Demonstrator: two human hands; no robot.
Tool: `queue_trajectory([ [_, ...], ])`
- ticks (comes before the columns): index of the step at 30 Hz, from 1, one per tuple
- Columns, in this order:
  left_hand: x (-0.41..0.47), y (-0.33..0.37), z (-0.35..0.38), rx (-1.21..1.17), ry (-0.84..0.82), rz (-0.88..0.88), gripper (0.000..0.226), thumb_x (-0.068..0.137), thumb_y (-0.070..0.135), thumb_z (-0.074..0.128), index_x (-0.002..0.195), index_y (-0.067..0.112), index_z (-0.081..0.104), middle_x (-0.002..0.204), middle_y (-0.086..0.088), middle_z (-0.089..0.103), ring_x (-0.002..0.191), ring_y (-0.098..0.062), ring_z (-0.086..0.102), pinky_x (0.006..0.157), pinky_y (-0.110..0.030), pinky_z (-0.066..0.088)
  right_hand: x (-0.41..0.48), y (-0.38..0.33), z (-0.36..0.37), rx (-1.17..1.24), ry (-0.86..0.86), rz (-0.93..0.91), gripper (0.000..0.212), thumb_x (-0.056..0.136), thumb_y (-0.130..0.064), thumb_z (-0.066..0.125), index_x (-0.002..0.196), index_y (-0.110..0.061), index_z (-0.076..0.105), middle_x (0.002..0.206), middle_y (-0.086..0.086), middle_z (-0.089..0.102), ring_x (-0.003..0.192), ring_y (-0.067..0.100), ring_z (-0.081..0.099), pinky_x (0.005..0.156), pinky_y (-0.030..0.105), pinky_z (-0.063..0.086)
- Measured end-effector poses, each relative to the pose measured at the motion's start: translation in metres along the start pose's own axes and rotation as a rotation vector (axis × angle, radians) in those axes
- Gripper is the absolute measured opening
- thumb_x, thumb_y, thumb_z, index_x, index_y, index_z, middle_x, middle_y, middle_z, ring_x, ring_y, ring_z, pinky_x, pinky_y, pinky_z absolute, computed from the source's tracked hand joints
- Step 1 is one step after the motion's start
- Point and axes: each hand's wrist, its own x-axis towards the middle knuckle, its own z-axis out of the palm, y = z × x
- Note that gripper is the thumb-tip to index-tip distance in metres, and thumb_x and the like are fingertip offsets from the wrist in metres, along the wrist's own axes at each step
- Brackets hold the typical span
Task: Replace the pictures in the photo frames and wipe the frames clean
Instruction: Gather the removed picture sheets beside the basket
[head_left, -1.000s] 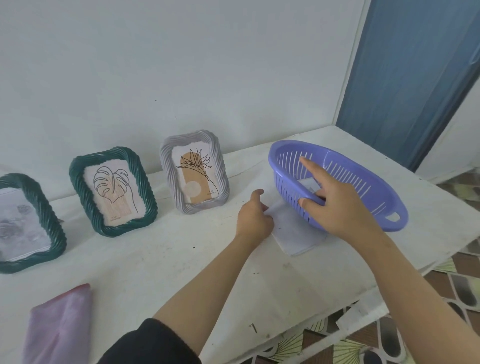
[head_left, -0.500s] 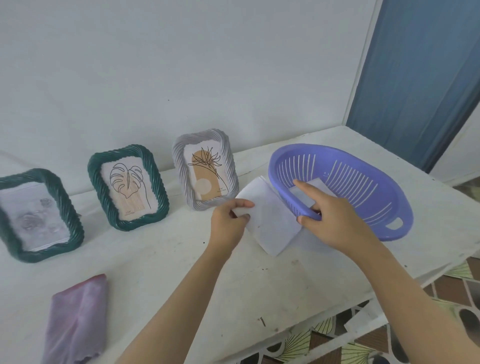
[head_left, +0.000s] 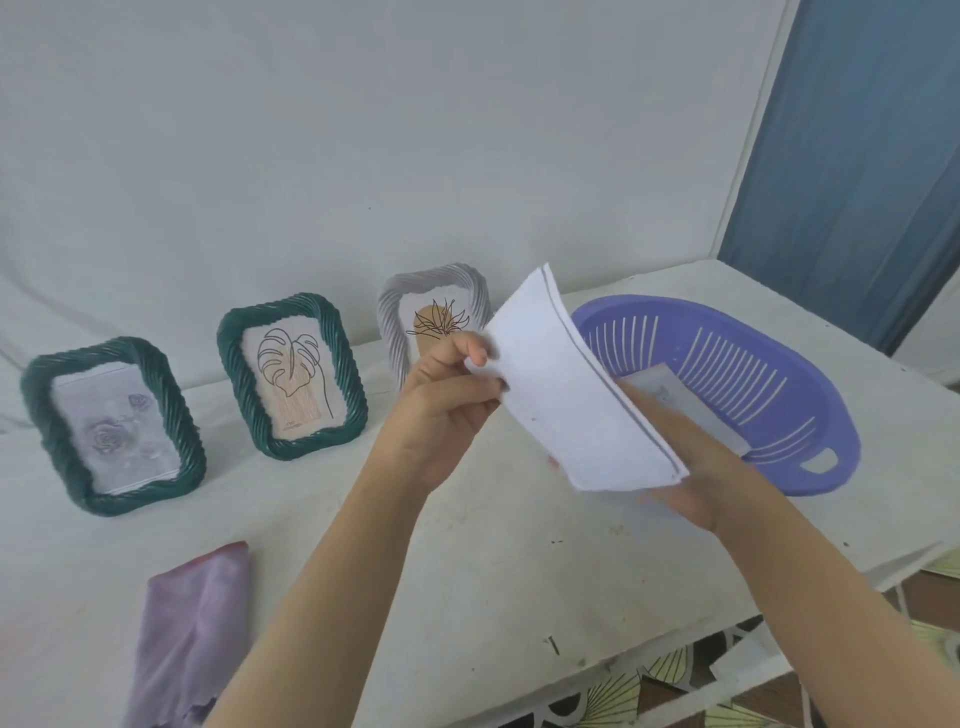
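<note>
A curved stack of white picture sheets (head_left: 566, 395) is lifted above the table, blank backs toward me. My left hand (head_left: 447, 405) pinches its upper left edge. My right hand (head_left: 696, 483) holds the stack's lower right part from behind, fingers mostly hidden. Three frames stand along the wall: a dark green frame (head_left: 111, 426) with a grey rose picture, a dark green frame (head_left: 291, 374) with a leaf drawing, and a grey frame (head_left: 436, 301) partly hidden behind my left hand and the sheets. A folded pink-purple cloth (head_left: 192, 634) lies at the front left.
A purple slotted basket (head_left: 810, 431) sits on the white table (head_left: 519, 571) at the right, with another sheet (head_left: 670, 395) inside. The table's front edge runs diagonally at the lower right, above a patterned floor. A blue door (head_left: 857, 156) is at the far right.
The basket came down flat on the table. My left hand drew the sheets out beside it and lifted them. My right hand left the basket rim and took the stack.
</note>
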Motion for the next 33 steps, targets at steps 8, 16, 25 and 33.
queue_trajectory([
  [8,0.006,0.002,-0.001,0.085,-0.058,-0.027,0.028,0.068,-0.005,0.050,0.067,0.019,0.063,0.083,0.005,0.065,0.078,-0.012,0.060,0.078,-0.028,0.045,-0.007,0.010,0.003,0.459,-0.182,0.044,0.054,0.067,-0.003,0.076,0.116,-0.017,0.058,0.072,0.011,0.064,0.053,0.016,0.057,0.054,0.025,0.051],
  [16,-0.008,-0.010,0.009,-0.047,0.017,-0.015,0.027,0.075,0.028,0.063,0.099,0.025,0.050,0.106,-0.008,0.057,0.089,-0.024,0.062,0.076,-0.036,0.053,-0.012,0.010,-0.002,0.026,0.368,-0.358,0.044,0.088,-0.002,0.054,0.112,-0.039,0.050,0.083,0.010,0.068,0.081,0.022,0.065,0.069,0.028,0.054],
  [25,0.000,-0.021,0.028,0.306,0.188,0.111,0.033,0.083,-0.017,0.050,0.091,0.015,0.055,0.090,0.004,0.066,0.075,-0.013,0.063,0.068,-0.034,0.053,-0.014,0.016,-0.005,-0.318,0.527,-0.512,0.027,0.090,-0.010,0.054,0.106,-0.031,0.052,0.103,-0.006,0.062,0.093,0.011,0.060,0.070,0.019,0.051],
  [33,0.016,-0.038,0.036,0.444,0.174,0.089,0.034,0.080,-0.009,0.060,0.103,0.017,0.058,0.108,-0.007,0.064,0.083,-0.013,0.062,0.079,-0.033,0.052,-0.008,0.013,-0.018,-0.510,0.614,-0.574,0.022,0.091,-0.006,0.047,0.104,-0.020,0.057,0.102,-0.007,0.060,0.084,0.008,0.055,0.064,0.005,0.041],
])
